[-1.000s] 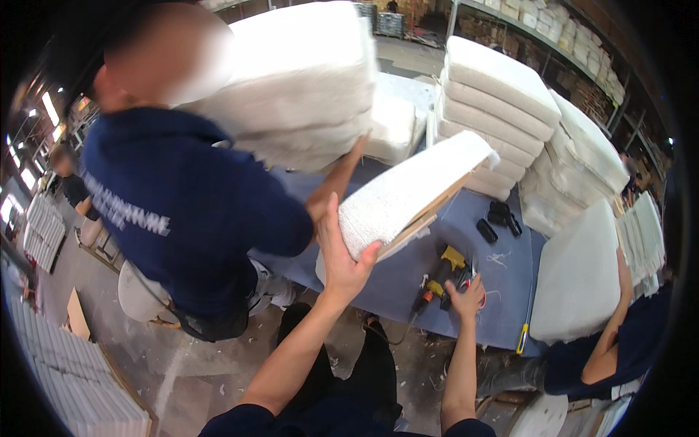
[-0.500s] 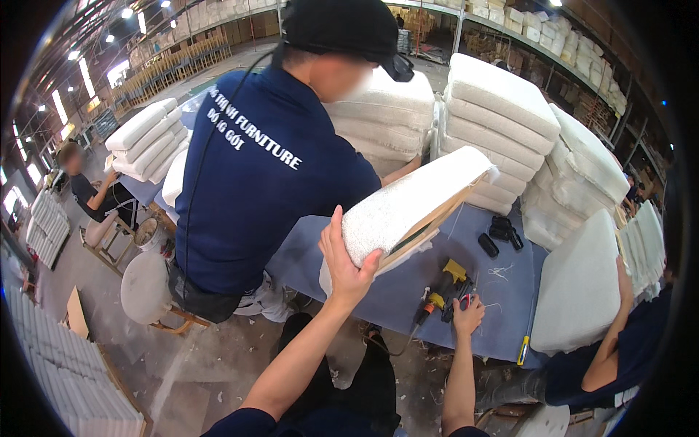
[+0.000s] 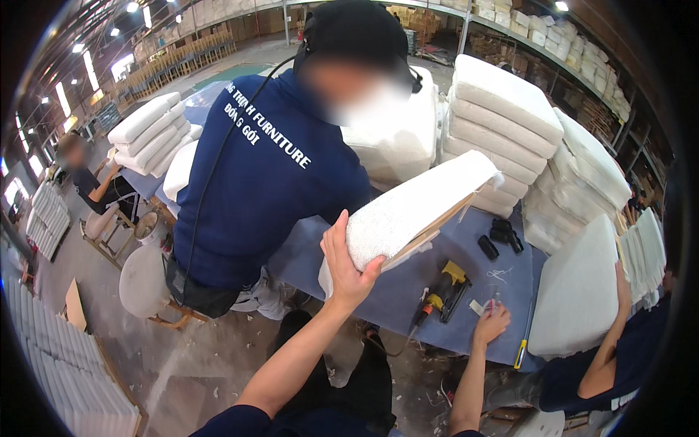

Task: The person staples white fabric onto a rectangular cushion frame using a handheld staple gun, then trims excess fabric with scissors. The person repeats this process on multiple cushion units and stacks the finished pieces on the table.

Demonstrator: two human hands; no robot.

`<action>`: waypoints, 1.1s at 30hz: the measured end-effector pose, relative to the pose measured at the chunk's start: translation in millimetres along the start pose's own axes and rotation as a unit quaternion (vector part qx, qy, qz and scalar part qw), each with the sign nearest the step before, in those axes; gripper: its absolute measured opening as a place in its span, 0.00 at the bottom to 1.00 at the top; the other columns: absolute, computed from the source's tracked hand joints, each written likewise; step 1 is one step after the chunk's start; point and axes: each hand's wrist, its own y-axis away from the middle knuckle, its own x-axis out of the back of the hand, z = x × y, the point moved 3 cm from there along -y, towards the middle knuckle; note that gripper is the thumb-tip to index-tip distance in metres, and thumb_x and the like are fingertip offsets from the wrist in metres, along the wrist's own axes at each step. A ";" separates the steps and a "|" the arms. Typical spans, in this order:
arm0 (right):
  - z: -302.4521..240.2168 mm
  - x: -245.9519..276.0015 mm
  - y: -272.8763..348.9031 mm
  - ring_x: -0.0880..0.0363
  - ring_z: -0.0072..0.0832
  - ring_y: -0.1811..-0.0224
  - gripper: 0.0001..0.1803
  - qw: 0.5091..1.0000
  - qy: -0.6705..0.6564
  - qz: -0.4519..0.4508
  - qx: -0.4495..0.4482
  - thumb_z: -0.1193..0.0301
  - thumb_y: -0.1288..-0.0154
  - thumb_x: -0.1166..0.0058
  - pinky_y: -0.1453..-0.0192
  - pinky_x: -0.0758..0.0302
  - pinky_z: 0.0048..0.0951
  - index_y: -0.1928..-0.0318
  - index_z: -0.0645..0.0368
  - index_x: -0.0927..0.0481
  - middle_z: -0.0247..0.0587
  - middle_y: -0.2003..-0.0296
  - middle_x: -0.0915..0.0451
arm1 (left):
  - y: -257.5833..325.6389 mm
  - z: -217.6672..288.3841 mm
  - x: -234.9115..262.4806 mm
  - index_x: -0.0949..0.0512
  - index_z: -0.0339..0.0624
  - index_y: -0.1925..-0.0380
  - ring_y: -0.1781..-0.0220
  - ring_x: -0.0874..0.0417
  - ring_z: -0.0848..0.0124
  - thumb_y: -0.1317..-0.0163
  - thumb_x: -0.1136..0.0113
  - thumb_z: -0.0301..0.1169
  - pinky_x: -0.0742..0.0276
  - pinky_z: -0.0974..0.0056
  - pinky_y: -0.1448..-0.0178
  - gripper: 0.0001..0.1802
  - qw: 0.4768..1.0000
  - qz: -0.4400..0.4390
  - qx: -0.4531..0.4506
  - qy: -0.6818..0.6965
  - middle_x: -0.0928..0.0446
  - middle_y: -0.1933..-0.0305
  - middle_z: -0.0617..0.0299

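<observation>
A white upholstered seat cushion [image 3: 419, 207] with a pebbly fabric top and a thin wooden base board along its lower edge is held tilted above the blue tabletop [image 3: 378, 288]. The left hand [image 3: 348, 266] has its grip closed on the cushion's lower end, thumb on the top face. The right hand [image 3: 491, 323] rests fingers loosely spread on the tabletop, just right of a yellow-and-black staple gun [image 3: 443, 290] that lies below the cushion.
</observation>
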 end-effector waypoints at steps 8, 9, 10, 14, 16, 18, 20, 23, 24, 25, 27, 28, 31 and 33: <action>11.7 -54.5 11.1 0.30 0.52 0.26 0.31 0.972 0.021 -0.102 0.213 0.75 0.30 0.39 0.28 0.28 0.53 0.27 0.57 0.25 0.51 0.26 0.29 | 0.8 -2.0 -9.7 0.45 0.30 0.17 0.32 0.31 0.52 0.29 0.38 0.67 0.38 0.48 0.24 0.59 1.000 0.007 0.003 0.014 0.32 0.33 0.46; 0.4 -61.2 20.8 0.30 0.53 0.26 0.31 0.963 0.067 -0.121 0.231 0.75 0.30 0.38 0.27 0.28 0.53 0.27 0.58 0.26 0.52 0.26 0.29 | 1.8 -2.6 -8.7 0.45 0.30 0.17 0.32 0.31 0.53 0.29 0.38 0.67 0.38 0.48 0.24 0.59 1.000 0.008 -0.001 0.008 0.31 0.33 0.46; -4.1 -63.1 26.3 0.30 0.54 0.26 0.31 0.966 0.053 -0.141 0.208 0.74 0.30 0.38 0.26 0.28 0.53 0.27 0.58 0.26 0.52 0.26 0.29 | 3.0 -2.8 -8.4 0.45 0.30 0.17 0.32 0.31 0.53 0.29 0.38 0.67 0.38 0.48 0.24 0.59 1.000 0.009 -0.004 0.004 0.31 0.33 0.46; -3.3 -46.4 27.4 0.30 0.56 0.27 0.30 0.986 0.024 -0.132 0.101 0.68 0.29 0.35 0.29 0.26 0.52 0.29 0.58 0.24 0.52 0.26 0.29 | 5.3 -0.8 -6.6 0.39 0.28 0.21 0.37 0.28 0.51 0.31 0.35 0.66 0.38 0.48 0.28 0.57 0.999 0.040 -0.018 0.013 0.28 0.35 0.45; -0.5 -37.0 27.6 0.28 0.56 0.30 0.25 0.989 0.029 -0.138 0.054 0.65 0.28 0.35 0.34 0.23 0.53 0.34 0.58 0.22 0.51 0.29 0.27 | 5.9 -1.2 -2.4 0.39 0.27 0.21 0.37 0.28 0.50 0.31 0.36 0.67 0.37 0.48 0.29 0.58 0.999 0.036 -0.016 0.016 0.28 0.35 0.44; 9.8 -26.6 20.9 0.22 0.56 0.34 0.19 0.980 0.047 -0.192 0.025 0.63 0.27 0.35 0.40 0.20 0.54 0.42 0.58 0.19 0.51 0.33 0.22 | 7.7 -2.2 2.0 0.40 0.27 0.20 0.37 0.27 0.50 0.30 0.38 0.68 0.36 0.47 0.29 0.58 0.999 0.036 -0.025 0.011 0.28 0.35 0.44; 24.0 -20.5 10.2 0.18 0.56 0.40 0.15 0.976 0.026 -0.214 0.037 0.60 0.25 0.37 0.45 0.19 0.55 0.50 0.59 0.18 0.53 0.40 0.17 | 7.0 -3.6 3.5 0.40 0.27 0.20 0.38 0.27 0.49 0.30 0.39 0.69 0.35 0.47 0.29 0.59 0.998 0.039 -0.042 0.004 0.27 0.36 0.43; 11.0 -16.1 21.7 0.14 0.57 0.46 0.17 0.970 -0.018 -0.241 -0.009 0.56 0.20 0.43 0.48 0.19 0.56 0.57 0.59 0.17 0.54 0.49 0.14 | 5.2 -13.3 18.9 0.40 0.27 0.20 0.35 0.26 0.48 0.29 0.38 0.68 0.35 0.48 0.28 0.58 0.998 0.045 -0.033 0.019 0.27 0.35 0.43; 13.4 -15.6 23.6 0.14 0.57 0.48 0.19 0.969 -0.028 -0.245 -0.029 0.54 0.19 0.45 0.49 0.19 0.56 0.58 0.59 0.17 0.54 0.52 0.13 | 6.2 -14.2 20.8 0.40 0.28 0.20 0.35 0.26 0.48 0.29 0.38 0.67 0.35 0.48 0.28 0.57 0.998 0.045 -0.028 0.022 0.27 0.35 0.44; 17.0 -15.6 31.9 0.14 0.58 0.49 0.23 0.970 -0.064 -0.235 -0.024 0.52 0.15 0.52 0.50 0.21 0.57 0.59 0.59 0.18 0.55 0.56 0.14 | 4.2 -15.0 18.8 0.40 0.30 0.19 0.35 0.26 0.48 0.29 0.37 0.66 0.35 0.48 0.27 0.57 0.998 0.047 -0.038 0.013 0.27 0.35 0.44; 36.2 -16.9 48.7 0.15 0.60 0.51 0.25 0.985 -0.044 -0.166 0.023 0.51 0.14 0.54 0.49 0.21 0.57 0.57 0.61 0.18 0.57 0.57 0.14 | 3.8 -6.4 7.3 0.39 0.31 0.19 0.34 0.27 0.48 0.29 0.36 0.65 0.36 0.47 0.26 0.55 0.999 0.040 -0.026 0.010 0.27 0.34 0.43; 42.6 -16.8 57.0 0.15 0.61 0.52 0.26 0.990 -0.042 -0.131 0.044 0.51 0.14 0.55 0.49 0.22 0.57 0.56 0.62 0.19 0.59 0.58 0.14 | 6.3 -4.1 5.7 0.39 0.31 0.19 0.34 0.27 0.47 0.29 0.36 0.65 0.36 0.47 0.26 0.55 0.999 0.035 -0.028 0.013 0.27 0.34 0.43; 44.0 -23.9 65.3 0.19 0.52 0.62 0.24 0.973 -0.177 -0.147 0.006 0.54 0.13 0.55 0.56 0.25 0.48 0.60 0.62 0.21 0.51 0.66 0.17 | 10.6 -3.3 3.8 0.39 0.30 0.20 0.34 0.27 0.47 0.29 0.36 0.65 0.36 0.47 0.27 0.55 0.998 0.031 -0.051 0.009 0.27 0.33 0.43; 27.8 -14.7 60.3 0.23 0.41 0.68 0.22 0.944 -0.290 -0.157 -0.020 0.57 0.14 0.50 0.60 0.28 0.42 0.63 0.62 0.22 0.45 0.71 0.21 | 14.1 4.7 9.6 0.38 0.30 0.21 0.34 0.26 0.48 0.30 0.36 0.65 0.36 0.47 0.27 0.55 0.998 0.024 -0.055 -0.001 0.27 0.33 0.42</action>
